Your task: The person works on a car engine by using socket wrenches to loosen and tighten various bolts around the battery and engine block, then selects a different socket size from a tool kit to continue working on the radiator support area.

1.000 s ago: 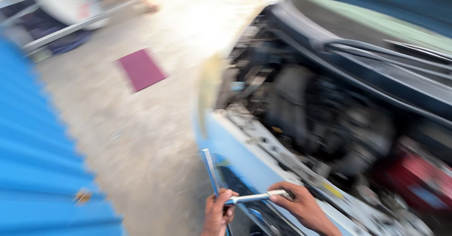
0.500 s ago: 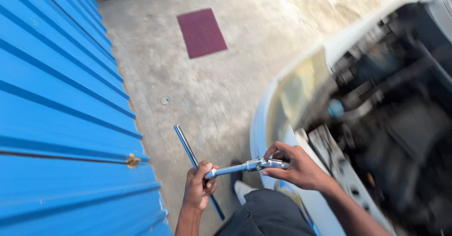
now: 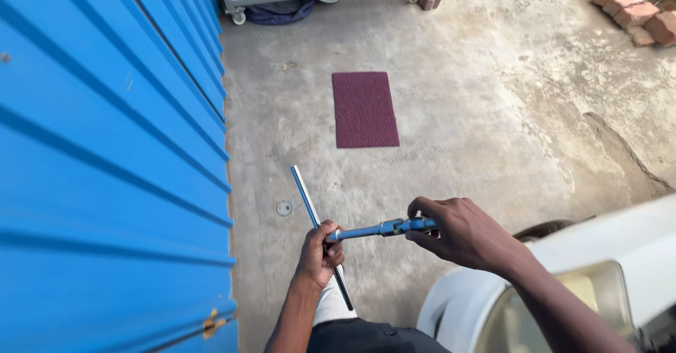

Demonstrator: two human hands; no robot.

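On the left runs a bright blue wall [image 3: 105, 163] of ribbed sheet metal, its ridges making dark and light stripes, with a small rusty orange spot near its lower edge. The concrete floor [image 3: 493, 114] is pale grey with darker stains and a crack on the right, and on it lies a plain maroon mat [image 3: 365, 109]; reddish-brown bricks [image 3: 627, 8] sit far right. Near, the T-shaped wrench [image 3: 352, 233] is shiny silver with a blue-tinted shaft, beside a white car body [image 3: 605, 247].

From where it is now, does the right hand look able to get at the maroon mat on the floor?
Probably not: the right hand grips the T-shaped wrench, and the mat lies well beyond it.
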